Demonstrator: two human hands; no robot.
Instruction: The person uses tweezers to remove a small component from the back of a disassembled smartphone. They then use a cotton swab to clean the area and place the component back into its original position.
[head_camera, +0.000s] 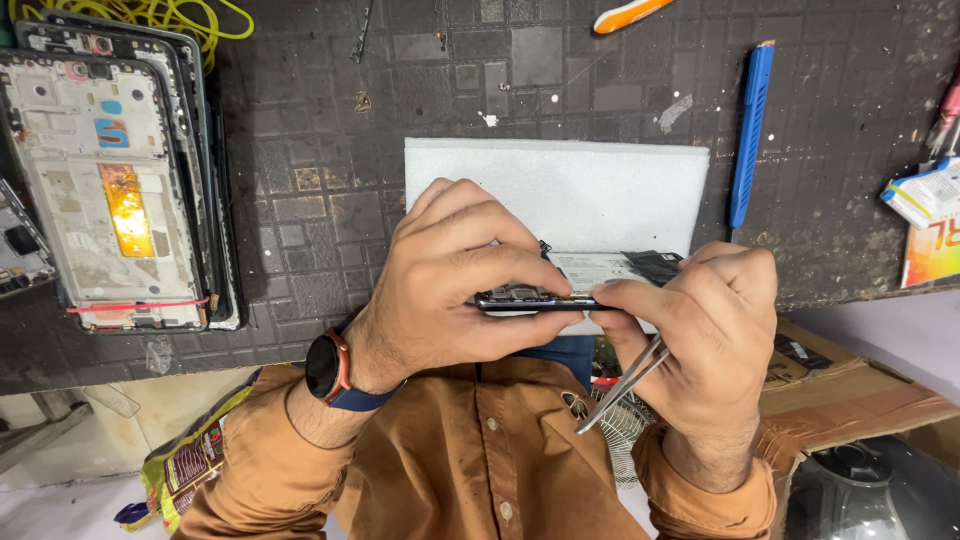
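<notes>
Head view: opened phone (560, 290), thin dark frame, pale battery and dark parts exposed, held edge-on above white foam pad (560, 185). Left hand (450, 280) clamps its left end. Right hand (700, 330) pinches right end, metal tweezers (620, 385) tucked in same fist.

One head-worn camera looks steeply down, close over the dark gridded work mat (330, 200), its far edge at twelve o'clock.

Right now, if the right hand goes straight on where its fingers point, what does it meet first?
Probably the left hand: the right hand points left along the opened phone both hold, fingertips nearly touching. Depth is unclear.
</notes>
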